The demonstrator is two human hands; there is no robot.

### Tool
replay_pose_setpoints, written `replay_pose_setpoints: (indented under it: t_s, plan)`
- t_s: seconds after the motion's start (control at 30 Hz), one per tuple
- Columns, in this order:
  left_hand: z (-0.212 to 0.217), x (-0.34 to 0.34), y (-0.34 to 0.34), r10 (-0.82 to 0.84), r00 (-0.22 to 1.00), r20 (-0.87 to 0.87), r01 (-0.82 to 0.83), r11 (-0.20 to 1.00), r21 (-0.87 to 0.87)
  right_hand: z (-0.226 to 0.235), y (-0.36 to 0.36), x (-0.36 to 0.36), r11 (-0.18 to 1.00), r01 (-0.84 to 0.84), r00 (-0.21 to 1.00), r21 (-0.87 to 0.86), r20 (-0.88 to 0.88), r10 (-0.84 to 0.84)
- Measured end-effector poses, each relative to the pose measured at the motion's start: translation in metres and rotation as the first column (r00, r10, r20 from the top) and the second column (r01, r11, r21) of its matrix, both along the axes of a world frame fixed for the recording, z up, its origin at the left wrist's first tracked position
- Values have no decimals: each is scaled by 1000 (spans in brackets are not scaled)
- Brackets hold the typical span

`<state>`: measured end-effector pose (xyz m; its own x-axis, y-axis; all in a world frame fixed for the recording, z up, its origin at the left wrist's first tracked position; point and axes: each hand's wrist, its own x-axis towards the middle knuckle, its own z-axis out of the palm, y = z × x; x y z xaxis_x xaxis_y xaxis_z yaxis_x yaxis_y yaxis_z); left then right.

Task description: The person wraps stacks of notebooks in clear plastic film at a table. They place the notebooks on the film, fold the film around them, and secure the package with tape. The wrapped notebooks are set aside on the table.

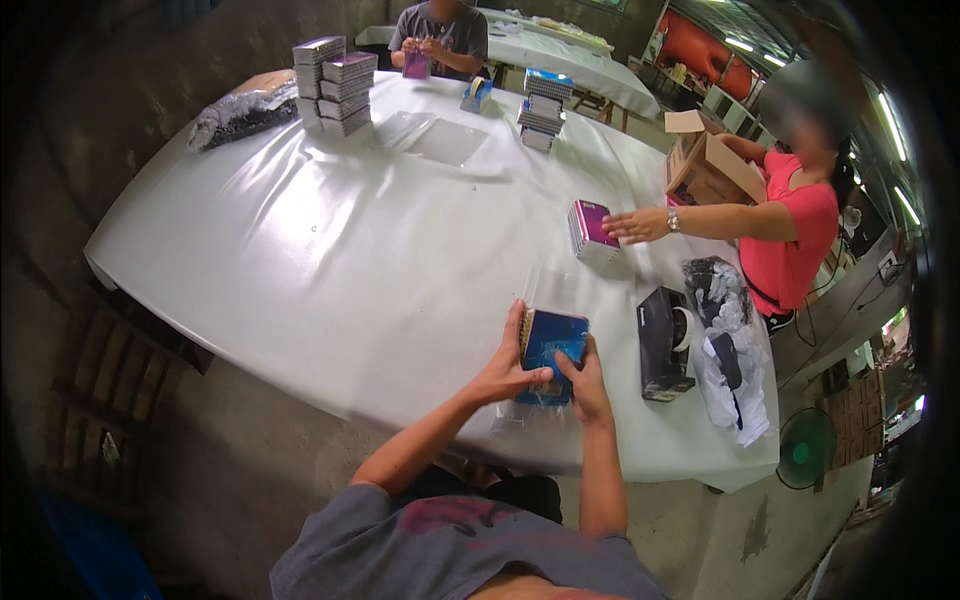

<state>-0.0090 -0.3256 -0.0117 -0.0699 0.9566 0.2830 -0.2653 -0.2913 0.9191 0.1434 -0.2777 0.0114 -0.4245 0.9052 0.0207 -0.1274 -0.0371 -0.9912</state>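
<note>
A blue spiral notebook (pixel 556 332) is between my two hands near the front edge of the white-covered table (pixel 330 290). Clear plastic (pixel 528 412) shows around it and hangs past its lower edge. My left hand (pixel 507 368) grips the notebook's left side, its fingers along the spiral binding and its thumb across the lower cover. On the right side, my right hand (pixel 585 382) holds it, with the thumb pressed on the cover. The fingertips underneath are hidden.
To the right stand a black tape dispenser (pixel 660 350) and crumpled plastic (pixel 738 385). A co-worker in pink touches a purple notebook stack (pixel 593 228) and holds a cardboard box (pixel 715 170). Farther off are notebook stacks (pixel 345 95), clear sheets (pixel 448 142) and another person (pixel 440 45).
</note>
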Motion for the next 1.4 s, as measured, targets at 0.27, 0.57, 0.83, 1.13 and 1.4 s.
replay_pose_setpoints:
  t_s: [0.27, 0.57, 0.83, 1.13, 1.4]
  plan:
    - [25, 10, -11, 202, 978, -52, -193, 970, 146, 16, -21, 8, 960, -112, 993, 255, -14, 119]
    - [18, 19, -7, 336, 925, -179, -296, 930, 219, -1, -12, 3, 952, -89, 990, 294, -82, 118]
    - [-2, 14, 3, 322, 918, -233, -278, 939, 201, -32, -9, -1, 976, 55, 996, 210, -77, -39]
    - [-3, -11, -12, 772, 445, -453, -242, 591, 769, -21, -31, 14, 739, 259, 956, 622, -53, -290]
    - [42, -33, -10, 506, 478, -718, 56, 798, 600, 1, -35, 21, 762, 216, 962, 611, 2, -274]
